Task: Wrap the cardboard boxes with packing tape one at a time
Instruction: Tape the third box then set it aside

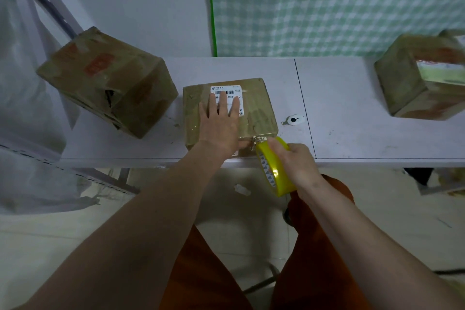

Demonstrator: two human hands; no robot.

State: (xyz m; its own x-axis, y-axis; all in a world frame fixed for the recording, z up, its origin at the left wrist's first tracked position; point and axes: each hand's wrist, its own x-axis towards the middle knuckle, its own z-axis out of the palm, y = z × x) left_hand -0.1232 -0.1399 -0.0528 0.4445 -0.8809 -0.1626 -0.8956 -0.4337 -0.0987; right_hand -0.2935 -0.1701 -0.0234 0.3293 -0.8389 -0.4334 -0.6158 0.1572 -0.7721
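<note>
Mid-wrap on the middle box [254,108]: left hand [221,121] flat on top, right hand [294,161] gripping the tape roll [274,171]. Next I'd pull tape across.

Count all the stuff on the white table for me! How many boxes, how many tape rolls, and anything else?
Cardboard boxes: 3, the left box, the middle box and the right box
Yellow tape rolls: 1, the tape roll, at the table's front edge
Small white objects: 1, the white object
Total: 5
</note>
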